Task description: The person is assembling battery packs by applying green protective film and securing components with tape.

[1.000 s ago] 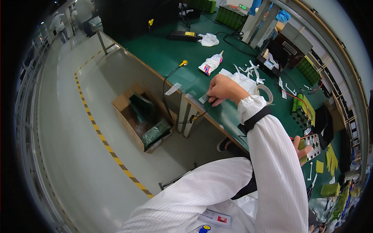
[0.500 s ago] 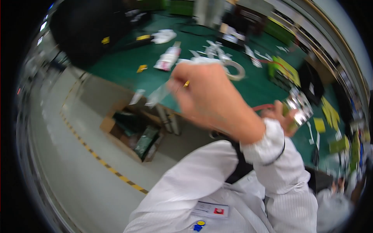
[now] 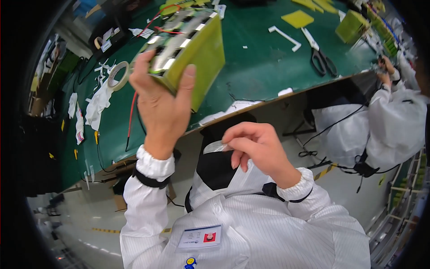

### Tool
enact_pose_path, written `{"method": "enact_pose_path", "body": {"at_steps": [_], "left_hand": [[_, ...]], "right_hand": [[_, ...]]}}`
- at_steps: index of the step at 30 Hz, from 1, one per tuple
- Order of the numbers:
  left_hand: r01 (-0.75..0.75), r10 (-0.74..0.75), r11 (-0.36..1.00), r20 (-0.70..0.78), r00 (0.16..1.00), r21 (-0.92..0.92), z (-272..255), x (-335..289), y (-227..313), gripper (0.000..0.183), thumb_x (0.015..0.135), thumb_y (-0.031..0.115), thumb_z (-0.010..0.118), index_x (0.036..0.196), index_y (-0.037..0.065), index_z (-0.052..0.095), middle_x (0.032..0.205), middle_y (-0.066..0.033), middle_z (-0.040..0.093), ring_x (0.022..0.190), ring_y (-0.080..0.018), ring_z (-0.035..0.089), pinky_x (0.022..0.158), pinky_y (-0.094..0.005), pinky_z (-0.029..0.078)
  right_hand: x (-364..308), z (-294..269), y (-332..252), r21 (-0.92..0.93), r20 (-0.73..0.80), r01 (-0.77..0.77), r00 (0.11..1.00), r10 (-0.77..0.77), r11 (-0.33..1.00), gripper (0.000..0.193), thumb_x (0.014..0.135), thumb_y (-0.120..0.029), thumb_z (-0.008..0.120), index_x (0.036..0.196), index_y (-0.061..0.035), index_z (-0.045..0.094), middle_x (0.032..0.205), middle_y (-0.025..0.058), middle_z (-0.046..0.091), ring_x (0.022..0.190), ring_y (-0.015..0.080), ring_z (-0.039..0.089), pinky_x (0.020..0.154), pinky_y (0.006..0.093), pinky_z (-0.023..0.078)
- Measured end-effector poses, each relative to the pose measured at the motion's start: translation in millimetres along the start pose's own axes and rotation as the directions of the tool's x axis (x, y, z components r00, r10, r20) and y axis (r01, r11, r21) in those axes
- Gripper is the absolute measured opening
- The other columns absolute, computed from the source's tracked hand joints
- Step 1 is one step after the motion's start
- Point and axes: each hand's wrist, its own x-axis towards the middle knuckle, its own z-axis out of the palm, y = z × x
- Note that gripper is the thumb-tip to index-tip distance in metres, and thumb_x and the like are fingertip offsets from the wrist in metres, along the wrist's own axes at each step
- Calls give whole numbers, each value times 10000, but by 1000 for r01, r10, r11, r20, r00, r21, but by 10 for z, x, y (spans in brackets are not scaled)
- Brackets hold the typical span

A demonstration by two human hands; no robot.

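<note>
My left hand (image 3: 162, 101) is wrapped round the lower near end of a battery pack (image 3: 204, 60), thumb on its yellow-green side board and fingers on the face with the shiny metal strips. The pack is tilted above the green table, with red wires on it. Lower and to the right, in front of the table edge, my right hand (image 3: 262, 150) pinches a clear strip of tape (image 3: 217, 147) between thumb and fingertips. The strip hangs out to the left, apart from the pack.
Scissors (image 3: 321, 62), a yellow sheet (image 3: 297, 19) and a white bent strip (image 3: 285, 38) lie on the green table (image 3: 260, 67). A tape roll (image 3: 118, 76) and crumpled white paper (image 3: 99, 105) are left. Another pack (image 3: 352, 28) and a co-worker (image 3: 394, 112) are at the right.
My view has swung to the right. My right hand has come back from the table's left end with the tape strip. The pack, held in my left hand, is now raised and tilted.
</note>
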Motion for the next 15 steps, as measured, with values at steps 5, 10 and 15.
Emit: {"method": "enact_pose_path", "body": {"at_steps": [5, 10, 15], "left_hand": [[127, -106, 980, 137, 985, -154, 16, 45, 97, 658, 956, 291, 685, 1407, 83, 254, 1320, -170, 441, 1149, -245, 503, 1013, -361, 391], [343, -301, 919, 218, 928, -195, -90, 104, 285, 636, 990, 254, 635, 1437, 98, 209, 1339, -152, 445, 1193, -212, 473, 1054, -346, 357], [420, -372, 887, 241, 896, -191, -172, 117, 303, 640, 994, 256, 621, 1454, 94, 205, 1359, -148, 438, 1233, -217, 442, 1093, -356, 314]], "right_hand": [[134, -153, 79, 211, 236, -110, 970, 59, 971, 145, 874, 23, 564, 939, 57, 689, 800, 146, 699, 536, 164, 658, 420, 256, 498], [230, -84, 80, 458, 211, -123, 977, 27, 880, 149, 871, -5, 563, 938, 74, 670, 791, 139, 681, 505, 152, 627, 406, 249, 470], [292, 68, -36, 529, 164, -162, 983, 88, 833, 206, 855, -75, 539, 948, 70, 652, 823, 127, 653, 486, 103, 563, 407, 245, 425]]}}
